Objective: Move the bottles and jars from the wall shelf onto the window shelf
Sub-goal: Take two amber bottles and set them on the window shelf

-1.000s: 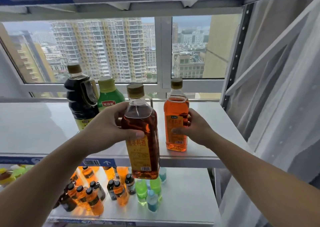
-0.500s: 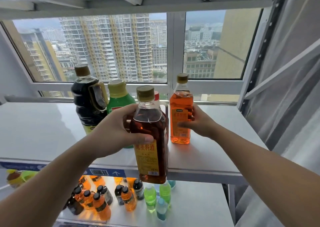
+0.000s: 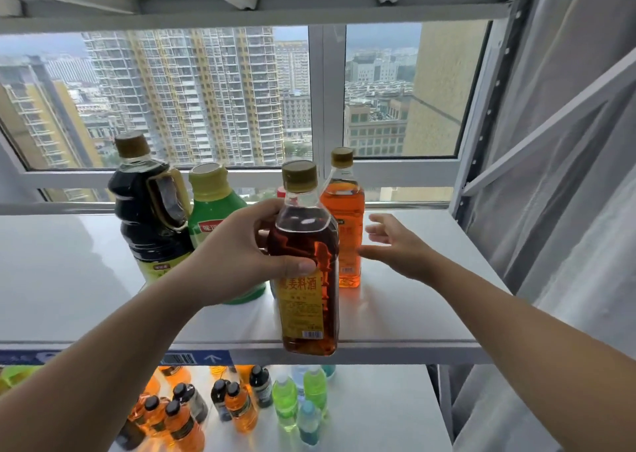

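Note:
My left hand (image 3: pixel 241 255) grips a square amber bottle (image 3: pixel 304 265) with a yellow label and gold cap, held over the front edge of the white window shelf (image 3: pixel 395 314). Behind it an orange bottle (image 3: pixel 347 224) stands upright on the shelf. My right hand (image 3: pixel 399 245) hovers just right of that orange bottle, fingers spread, touching nothing. A dark bottle with a handle (image 3: pixel 148 210) and a green bottle (image 3: pixel 213 217) stand on the shelf to the left, the green one partly hidden by my left hand. A red cap (image 3: pixel 281 192) peeks out behind the amber bottle.
A lower shelf (image 3: pixel 378 417) carries several small orange, dark, green and blue drink bottles (image 3: pixel 237 407). The window (image 3: pixel 320 107) runs behind the shelf. A metal upright (image 3: pixel 481 124) and a white curtain (image 3: pixel 568 210) close off the right side. An upper shelf (image 3: pixel 241 4) hangs overhead.
My right hand has let go of the orange bottle and drawn back to its right, fingers open. The amber bottle in my left hand has moved slightly forward toward the shelf.

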A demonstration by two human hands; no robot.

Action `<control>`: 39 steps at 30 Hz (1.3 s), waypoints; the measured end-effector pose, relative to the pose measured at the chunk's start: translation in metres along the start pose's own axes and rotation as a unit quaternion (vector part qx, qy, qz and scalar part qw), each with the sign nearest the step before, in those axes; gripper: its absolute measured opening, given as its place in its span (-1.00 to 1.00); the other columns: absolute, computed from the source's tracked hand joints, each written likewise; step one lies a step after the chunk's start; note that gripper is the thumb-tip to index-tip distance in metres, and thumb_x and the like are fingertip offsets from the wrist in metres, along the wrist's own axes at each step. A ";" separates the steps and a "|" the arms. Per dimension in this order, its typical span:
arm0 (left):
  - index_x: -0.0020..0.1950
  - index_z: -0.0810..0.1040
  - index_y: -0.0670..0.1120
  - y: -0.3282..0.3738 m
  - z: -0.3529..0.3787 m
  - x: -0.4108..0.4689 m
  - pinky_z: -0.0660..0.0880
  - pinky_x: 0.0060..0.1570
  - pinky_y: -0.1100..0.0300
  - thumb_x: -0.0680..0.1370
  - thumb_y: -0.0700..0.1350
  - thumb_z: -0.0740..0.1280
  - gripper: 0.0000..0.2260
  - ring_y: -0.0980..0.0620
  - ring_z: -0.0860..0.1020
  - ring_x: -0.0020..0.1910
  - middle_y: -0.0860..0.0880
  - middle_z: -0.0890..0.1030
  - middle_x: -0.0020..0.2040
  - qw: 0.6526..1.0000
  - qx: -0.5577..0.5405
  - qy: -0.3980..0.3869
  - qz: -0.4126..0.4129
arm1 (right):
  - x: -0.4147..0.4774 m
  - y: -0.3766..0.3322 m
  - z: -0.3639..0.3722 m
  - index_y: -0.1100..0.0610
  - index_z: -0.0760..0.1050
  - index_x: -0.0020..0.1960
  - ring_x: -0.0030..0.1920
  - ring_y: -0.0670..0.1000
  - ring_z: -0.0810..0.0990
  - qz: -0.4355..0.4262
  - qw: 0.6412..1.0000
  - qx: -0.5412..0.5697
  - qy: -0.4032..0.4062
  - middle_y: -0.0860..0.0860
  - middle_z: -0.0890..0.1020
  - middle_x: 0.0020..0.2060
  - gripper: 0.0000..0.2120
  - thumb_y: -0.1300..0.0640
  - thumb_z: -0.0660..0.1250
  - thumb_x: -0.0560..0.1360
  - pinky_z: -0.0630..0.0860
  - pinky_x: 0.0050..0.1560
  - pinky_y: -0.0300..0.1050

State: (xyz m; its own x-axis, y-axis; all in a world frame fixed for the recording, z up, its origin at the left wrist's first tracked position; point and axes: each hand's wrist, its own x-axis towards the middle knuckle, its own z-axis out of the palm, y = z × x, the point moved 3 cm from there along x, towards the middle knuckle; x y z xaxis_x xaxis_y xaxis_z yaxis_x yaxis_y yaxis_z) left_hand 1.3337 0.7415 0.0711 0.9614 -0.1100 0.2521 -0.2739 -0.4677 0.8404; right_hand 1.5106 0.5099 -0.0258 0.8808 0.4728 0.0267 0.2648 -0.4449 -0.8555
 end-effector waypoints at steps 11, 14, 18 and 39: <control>0.36 0.53 0.09 0.006 0.032 0.033 0.68 0.05 -0.04 0.42 -0.16 0.61 -0.45 0.06 0.73 0.04 0.12 0.73 0.11 1.000 0.005 0.002 -0.007 | -0.086 0.047 -0.042 -0.04 0.47 0.36 0.21 -0.08 0.64 0.013 0.992 0.057 0.111 -0.08 0.64 0.23 -0.51 -0.17 0.33 0.47 0.63 0.18 -0.08; 0.36 0.51 0.12 0.004 0.041 0.039 0.68 -0.07 0.24 0.43 -0.13 0.60 -0.45 0.18 0.72 0.00 0.17 0.71 0.10 1.000 0.022 0.005 -0.001 | -0.102 0.051 -0.047 -0.04 0.51 0.31 0.19 -0.08 0.66 0.015 0.990 0.066 0.124 -0.07 0.66 0.19 -0.55 -0.13 0.34 0.46 0.66 0.15 -0.04; 0.32 0.51 0.20 -0.004 0.049 0.043 0.62 -0.13 0.35 0.45 -0.12 0.59 -0.48 0.22 0.71 -0.01 0.21 0.69 0.12 0.999 0.032 0.015 -0.005 | -0.119 0.052 -0.052 -0.05 0.54 0.27 0.15 -0.09 0.68 0.017 0.988 0.067 0.135 -0.08 0.69 0.15 -0.59 -0.12 0.34 0.46 0.68 0.10 -0.04; 0.52 0.36 0.13 -0.017 0.056 0.047 0.57 0.15 0.00 0.47 0.03 0.56 -0.33 0.02 0.62 0.18 0.09 0.62 0.26 0.992 0.100 0.063 -0.044 | -0.148 0.045 -0.031 -0.02 0.51 0.33 0.09 -0.18 0.64 0.028 0.984 -0.089 0.150 -0.16 0.64 0.14 -0.57 -0.13 0.46 0.52 0.58 0.09 -0.18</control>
State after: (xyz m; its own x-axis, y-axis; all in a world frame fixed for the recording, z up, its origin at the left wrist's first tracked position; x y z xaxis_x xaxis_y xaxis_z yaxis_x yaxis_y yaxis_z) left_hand 1.3850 0.6950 0.0418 0.9672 0.0446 0.2501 -0.1655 -0.6363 0.7535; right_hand 1.4045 0.3959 -0.0522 0.9652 0.2103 0.1556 0.2533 -0.6027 -0.7567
